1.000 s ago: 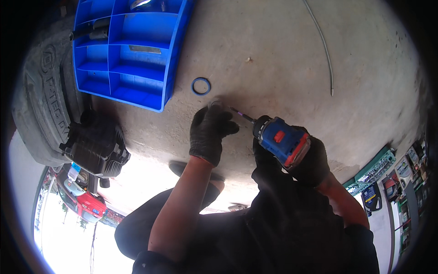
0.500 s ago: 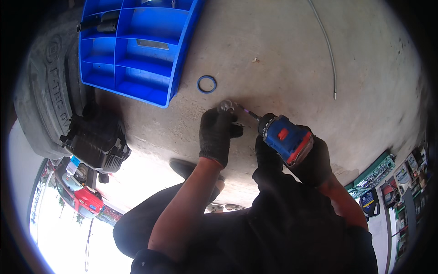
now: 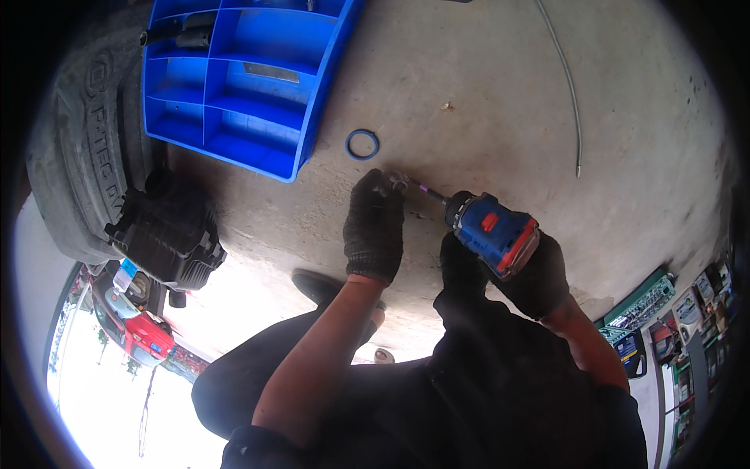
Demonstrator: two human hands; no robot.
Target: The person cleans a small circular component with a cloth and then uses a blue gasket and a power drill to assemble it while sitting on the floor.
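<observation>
My right hand (image 3: 539, 277), in a dark glove, is wrapped round a blue and red cordless drill (image 3: 492, 230). From its chuck a long bit (image 3: 428, 191) points up and left, its tip meeting a small silvery metal part (image 3: 398, 180). That part sits in the fingertips of my gloved left hand (image 3: 375, 227), which are closed on it. The fingers cover much of it, so its exact kind does not show. Just beyond my left hand a blue ring (image 3: 362, 144) lies flat on the concrete floor (image 3: 469, 141).
A blue compartment tray (image 3: 293, 168) stands at the far left, with dark tool parts in it. Beside it are a grey engine cover (image 3: 78, 164) and a black plastic housing (image 3: 168, 234). A thin rod (image 3: 570, 90) lies far right; a green tool case (image 3: 641, 301) is at the right.
My left hand has turned so its back faces up, and its fingers now cover more of the metal part. The drill stays pointed at the part, nearly unmoved.
</observation>
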